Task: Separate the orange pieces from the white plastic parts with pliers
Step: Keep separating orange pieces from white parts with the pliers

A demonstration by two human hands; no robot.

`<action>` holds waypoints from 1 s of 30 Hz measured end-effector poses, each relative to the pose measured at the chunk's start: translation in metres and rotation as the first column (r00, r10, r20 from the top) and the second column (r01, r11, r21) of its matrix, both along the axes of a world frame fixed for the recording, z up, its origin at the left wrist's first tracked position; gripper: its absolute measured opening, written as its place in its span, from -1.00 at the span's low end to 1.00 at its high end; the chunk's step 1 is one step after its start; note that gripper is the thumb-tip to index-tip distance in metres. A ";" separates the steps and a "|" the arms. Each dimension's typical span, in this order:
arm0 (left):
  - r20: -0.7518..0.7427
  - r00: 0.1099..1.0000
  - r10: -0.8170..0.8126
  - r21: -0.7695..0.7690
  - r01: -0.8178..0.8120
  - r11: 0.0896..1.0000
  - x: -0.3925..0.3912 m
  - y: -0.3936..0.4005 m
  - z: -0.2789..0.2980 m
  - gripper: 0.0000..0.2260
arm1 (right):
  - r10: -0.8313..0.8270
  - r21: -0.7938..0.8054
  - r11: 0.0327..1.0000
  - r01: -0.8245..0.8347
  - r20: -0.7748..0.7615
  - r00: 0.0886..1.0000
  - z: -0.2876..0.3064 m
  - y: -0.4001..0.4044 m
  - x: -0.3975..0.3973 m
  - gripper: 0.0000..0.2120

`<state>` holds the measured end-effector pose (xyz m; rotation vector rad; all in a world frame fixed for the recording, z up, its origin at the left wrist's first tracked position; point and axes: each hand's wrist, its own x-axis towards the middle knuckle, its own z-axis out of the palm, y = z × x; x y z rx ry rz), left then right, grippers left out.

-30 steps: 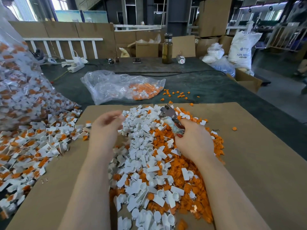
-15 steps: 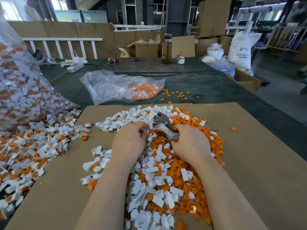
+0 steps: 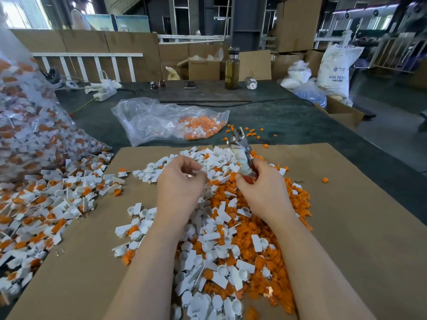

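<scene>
My right hand (image 3: 262,192) grips the red-handled pliers (image 3: 241,155), whose metal jaws point up and away over the far edge of the heap. My left hand (image 3: 181,188) hovers just left of it, fingers curled around a small white plastic part that is mostly hidden. Beneath both hands, a heap on the cardboard sheet (image 3: 358,227) mixes white plastic parts (image 3: 212,236) with loose orange pieces (image 3: 291,204). White parts with orange pieces still in them (image 3: 46,199) spread over the left side.
A large clear bag of white-and-orange parts (image 3: 27,125) leans at the left. A smaller clear bag with orange pieces (image 3: 166,121) lies beyond the cardboard on the dark table. A bottle (image 3: 232,70), a power strip (image 3: 105,93) and boxes stand further back.
My left hand came from the left pile to the middle, beside the pliers. My right hand has lifted, and the pliers tilted more upright.
</scene>
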<state>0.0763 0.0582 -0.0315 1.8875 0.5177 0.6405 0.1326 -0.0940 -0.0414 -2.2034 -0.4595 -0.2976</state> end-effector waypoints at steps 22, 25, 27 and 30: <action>0.169 0.968 -0.185 -0.516 0.247 0.820 -0.004 -0.024 0.010 -0.90 | -0.008 0.170 0.985 -0.012 0.122 0.993 0.002 0.010 -0.010 -0.87; 0.186 0.965 -0.187 -0.527 0.259 0.810 -0.005 -0.026 0.011 -0.93 | -0.044 0.158 0.987 0.016 0.172 0.984 0.001 0.011 -0.012 -0.86; 0.189 0.967 -0.173 -0.513 0.248 0.822 -0.005 -0.027 0.011 -0.93 | -0.043 0.168 0.986 0.013 0.181 0.983 0.001 0.011 -0.013 -0.86; 0.172 0.975 -0.142 -0.457 0.206 0.865 -0.005 -0.027 0.010 -0.93 | -0.039 0.174 0.985 0.008 0.179 0.983 0.001 0.012 -0.014 -0.86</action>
